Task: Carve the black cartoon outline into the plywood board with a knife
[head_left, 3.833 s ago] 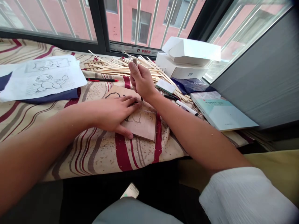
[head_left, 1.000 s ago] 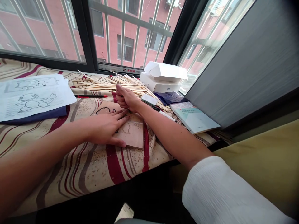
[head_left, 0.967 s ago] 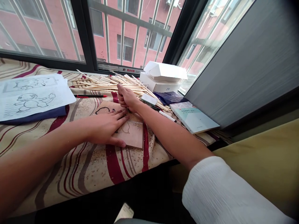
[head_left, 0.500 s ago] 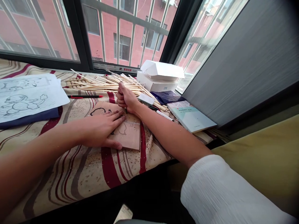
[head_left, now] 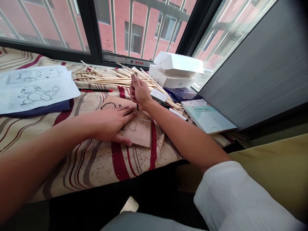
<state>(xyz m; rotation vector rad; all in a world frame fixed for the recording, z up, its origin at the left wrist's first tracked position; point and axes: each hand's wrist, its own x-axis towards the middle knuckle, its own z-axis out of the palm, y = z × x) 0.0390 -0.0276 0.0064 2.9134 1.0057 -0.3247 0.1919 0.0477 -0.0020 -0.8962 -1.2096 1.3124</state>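
A thin wooden board (head_left: pixel 142 136) with a dark outline drawing lies on the striped cloth. My left hand (head_left: pixel 111 124) rests flat on it, fingers spread, hiding much of the drawing. Above the board's upper right part, my right hand (head_left: pixel 140 93) is wrapped in a fist around an upright carving chisel (head_left: pixel 137 107). The handle's end shows above my thumb, and the dark blade points down to the wood, close to my left fingertips. Whether the tip cuts in is too small to tell. Pale crumbs of wood are scattered around the board.
Thin wooden strips (head_left: pixel 103 79) are heaped behind my hands. To the left lie a printed drawing sheet (head_left: pixel 36 91) and a black-and-red pen (head_left: pixel 96 90). A white box (head_left: pixel 166 78), an eraser-like block (head_left: pixel 158 95), a white marker (head_left: pixel 178 114) and a book (head_left: pixel 209 117) are at the right.
The view has shifted with my head. My right fist is tipped a little more upright, so more of the chisel's blade shows. My left hand stays flat on the board.
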